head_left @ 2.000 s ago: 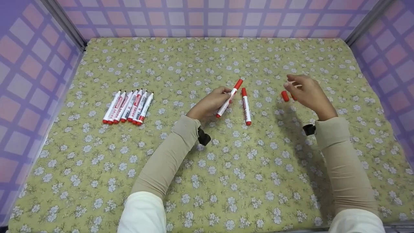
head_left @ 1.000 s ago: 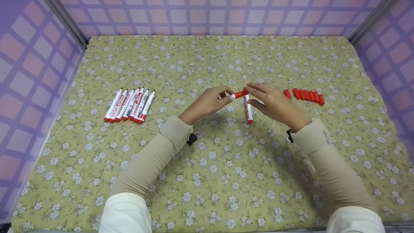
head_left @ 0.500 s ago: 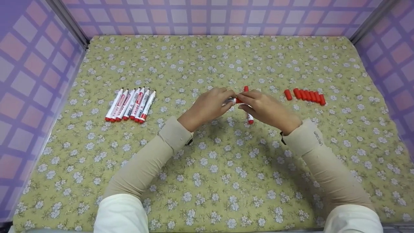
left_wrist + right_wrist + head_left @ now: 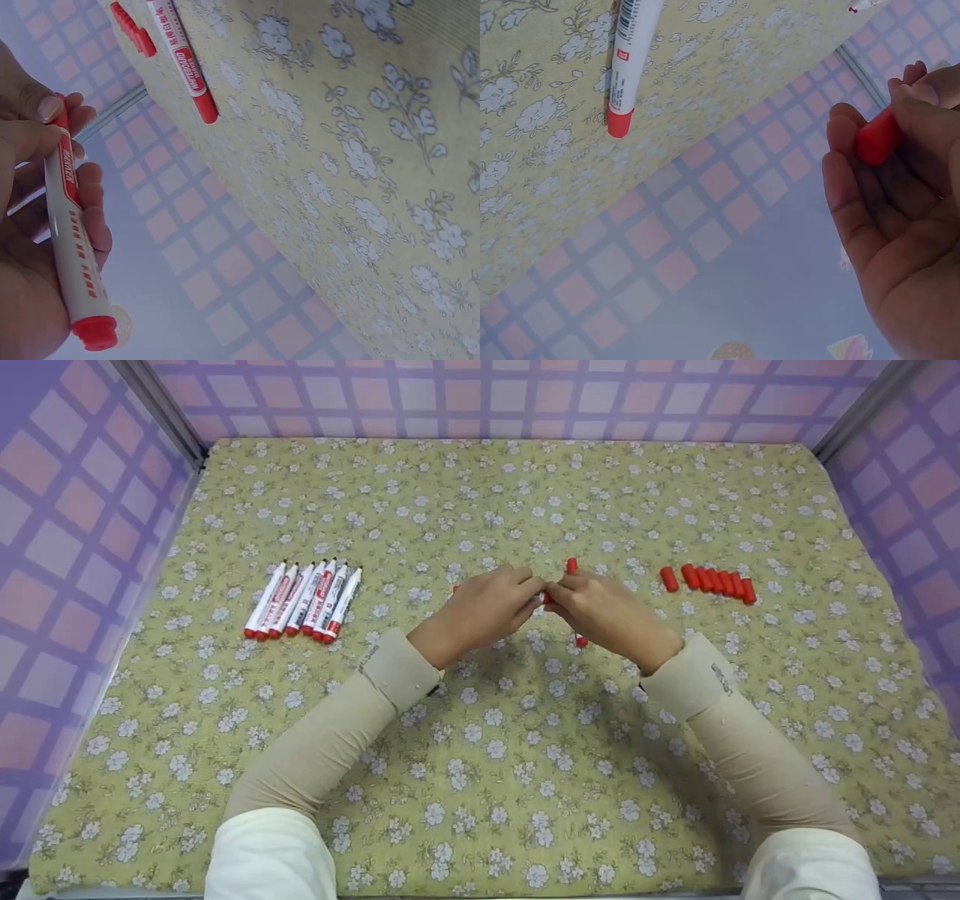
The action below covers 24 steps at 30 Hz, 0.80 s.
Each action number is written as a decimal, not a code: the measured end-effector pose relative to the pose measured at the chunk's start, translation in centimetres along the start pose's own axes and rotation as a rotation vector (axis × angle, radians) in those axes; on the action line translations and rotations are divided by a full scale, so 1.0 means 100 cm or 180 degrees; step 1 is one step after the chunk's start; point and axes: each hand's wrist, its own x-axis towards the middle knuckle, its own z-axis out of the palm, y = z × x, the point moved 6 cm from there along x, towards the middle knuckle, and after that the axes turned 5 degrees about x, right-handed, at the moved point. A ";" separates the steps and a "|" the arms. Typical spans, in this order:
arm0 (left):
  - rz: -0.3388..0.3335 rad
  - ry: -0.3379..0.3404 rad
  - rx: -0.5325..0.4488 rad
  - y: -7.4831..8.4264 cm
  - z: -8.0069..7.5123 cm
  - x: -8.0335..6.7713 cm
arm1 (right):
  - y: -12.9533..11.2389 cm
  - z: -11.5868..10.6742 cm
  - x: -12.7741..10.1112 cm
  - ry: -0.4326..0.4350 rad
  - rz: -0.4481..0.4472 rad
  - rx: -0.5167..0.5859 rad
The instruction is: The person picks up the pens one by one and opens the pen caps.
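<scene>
My left hand holds the white barrel of a whiteboard marker, its red end plug toward the wrist. Against it, my right hand pinches the marker's red cap between thumb and fingers. In the left wrist view, cap and barrel still meet, with fingers over part of the joint. Beneath the hands lies another marker with a red cap on; the right hand covers most of it in the head view.
Several uncapped markers lie side by side at the left, dark tips pointing away. A row of several loose red caps lies at the right, with one cap slightly apart. Checkered panels border the flowered cloth.
My right hand has come from beside the loose caps to the held marker and grips its cap. The left hand has turned the marker sideways, and both hands have drawn close together.
</scene>
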 end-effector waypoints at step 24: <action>0.0243 0.0006 -0.0343 -0.003 0.004 -0.011 | -0.016 0.001 0.001 0.0181 -0.0259 -0.0350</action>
